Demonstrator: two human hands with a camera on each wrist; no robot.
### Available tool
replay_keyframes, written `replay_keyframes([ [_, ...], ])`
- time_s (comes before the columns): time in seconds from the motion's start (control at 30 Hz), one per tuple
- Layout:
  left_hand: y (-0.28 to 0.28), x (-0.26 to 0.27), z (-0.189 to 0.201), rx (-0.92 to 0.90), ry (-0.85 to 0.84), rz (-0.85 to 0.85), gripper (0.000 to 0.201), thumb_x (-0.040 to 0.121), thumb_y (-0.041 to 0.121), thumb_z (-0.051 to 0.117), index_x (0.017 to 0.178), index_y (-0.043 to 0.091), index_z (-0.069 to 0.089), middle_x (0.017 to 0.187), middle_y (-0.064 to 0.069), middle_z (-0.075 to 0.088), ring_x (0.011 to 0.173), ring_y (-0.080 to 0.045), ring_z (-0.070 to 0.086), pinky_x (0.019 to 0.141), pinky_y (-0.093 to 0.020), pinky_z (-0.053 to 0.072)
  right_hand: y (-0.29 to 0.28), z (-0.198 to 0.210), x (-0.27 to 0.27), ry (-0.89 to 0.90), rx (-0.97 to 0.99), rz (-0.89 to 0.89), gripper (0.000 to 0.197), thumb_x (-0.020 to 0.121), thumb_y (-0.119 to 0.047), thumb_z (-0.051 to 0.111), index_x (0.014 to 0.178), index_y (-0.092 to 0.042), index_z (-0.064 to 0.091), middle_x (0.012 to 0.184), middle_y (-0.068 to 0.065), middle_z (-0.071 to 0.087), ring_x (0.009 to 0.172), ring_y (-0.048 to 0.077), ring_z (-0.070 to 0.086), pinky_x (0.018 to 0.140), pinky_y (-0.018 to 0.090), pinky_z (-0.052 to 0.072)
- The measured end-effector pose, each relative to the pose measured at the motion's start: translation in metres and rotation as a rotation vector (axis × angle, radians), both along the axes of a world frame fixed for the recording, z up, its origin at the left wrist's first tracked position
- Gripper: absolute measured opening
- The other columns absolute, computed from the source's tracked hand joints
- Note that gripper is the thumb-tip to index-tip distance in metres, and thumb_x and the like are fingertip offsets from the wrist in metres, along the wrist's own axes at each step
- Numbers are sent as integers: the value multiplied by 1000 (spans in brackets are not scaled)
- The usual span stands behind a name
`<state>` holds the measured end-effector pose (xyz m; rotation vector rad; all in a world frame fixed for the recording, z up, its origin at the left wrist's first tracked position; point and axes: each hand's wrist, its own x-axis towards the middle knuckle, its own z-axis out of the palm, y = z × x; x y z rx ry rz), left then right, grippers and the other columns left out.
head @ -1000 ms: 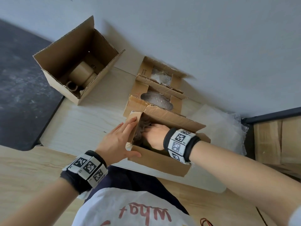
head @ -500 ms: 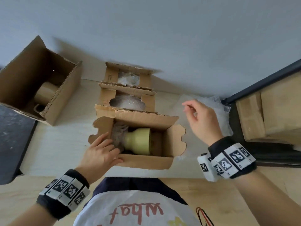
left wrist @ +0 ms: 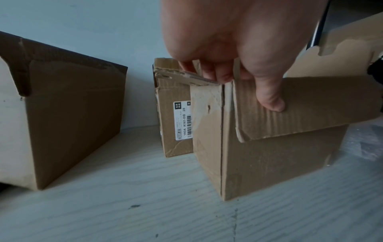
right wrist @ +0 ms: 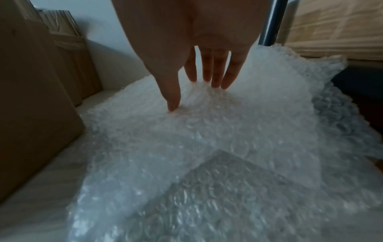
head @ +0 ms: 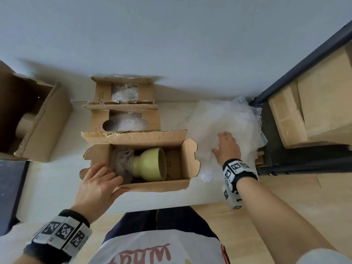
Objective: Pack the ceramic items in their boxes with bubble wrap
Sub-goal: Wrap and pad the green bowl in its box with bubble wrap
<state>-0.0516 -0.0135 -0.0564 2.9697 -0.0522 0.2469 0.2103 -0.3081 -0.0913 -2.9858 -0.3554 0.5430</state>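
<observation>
A yellow-green ceramic vase lies on its side in the nearest open cardboard box, with a grey-brown wad at its narrow end. My left hand grips the box's near left corner, fingers over the rim and thumb on the folded-down front flap. To the right of the box, my right hand rests on a pile of bubble wrap. In the right wrist view its straight fingertips and thumb press into the bubble wrap, which puckers slightly between them.
Behind the near box stand two smaller boxes holding bubble-wrapped items. A large open box at the left holds a tan mug. A dark shelf frame with wooden boards borders the bubble wrap on the right. A wall runs behind.
My right hand came out of the near box and moved right onto the bubble wrap, uncovering the vase. My left hand shifted from the left flap to the near left corner.
</observation>
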Motion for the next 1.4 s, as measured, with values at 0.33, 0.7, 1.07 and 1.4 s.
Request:
replay_keyframes([
  [0.33,6,3,12,-110,94,-70,64,89,66,32,66,19,69,67,9,63,73,-12,59,96,-37,36,-16,9,7,-118,107,-44,19,96,-18,51,104,-6,63,109,12,59,93,29,57,67,29,40],
  [0.7,-10,55,93,-412,268,-2,53,79,65,42,110,29,65,111,15,61,96,-5,59,81,-25,51,-31,116,-2,-127,979,-352,10,87,-21,66,91,-15,59,90,1,65,86,12,62,75,22,47],
  [1.07,-66,158,184,-1064,259,232,89,60,74,64,137,35,41,123,16,62,110,-1,58,93,-26,49,65,170,-41,-17,1263,-254,10,86,-17,68,92,-10,64,93,0,69,87,10,67,81,28,55],
  [1.4,-30,158,180,-1277,119,238,32,94,-9,43,108,11,64,98,0,74,92,-16,70,78,-26,57,82,165,-30,41,1303,-236,44,81,-31,71,119,-24,49,122,-14,53,114,-4,49,87,12,42],
])
